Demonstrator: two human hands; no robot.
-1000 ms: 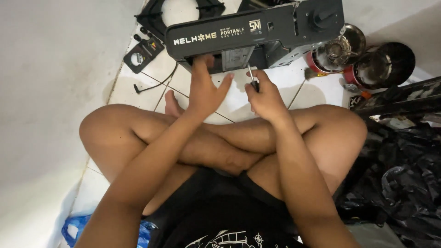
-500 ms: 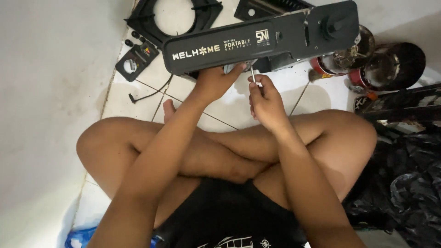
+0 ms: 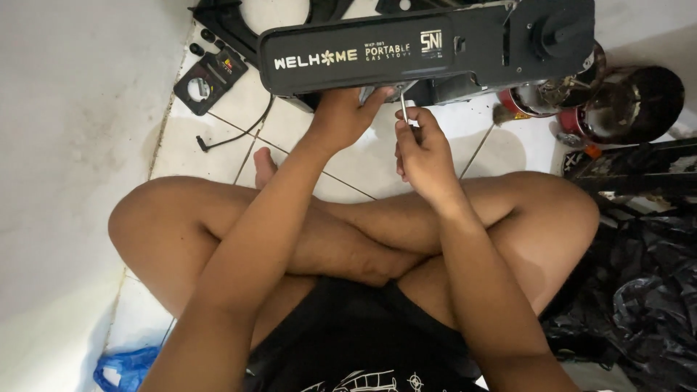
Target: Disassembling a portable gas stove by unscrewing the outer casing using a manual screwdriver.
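Left hand (image 3: 347, 116) cupped gripping underside of long black metal portable stove body (image 3: 428, 47) at frame top, right hand (image 3: 425, 149) fisted around thin silver screwdriver (image 3: 404, 106), shaft upright into stove.

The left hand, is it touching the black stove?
Touching. In the head view, the left hand is pressed up against the lower edge of the black stove, fingers tucked under it, with no gap visible.

Bare white tile (image 3: 218, 145) lies open left of the black portable stove (image 3: 428, 51), crossed only by a thin cable (image 3: 239, 134). To the right, metal canisters (image 3: 617, 101), a black rack (image 3: 639, 170) and black plastic bags (image 3: 639, 290) crowd the floor.
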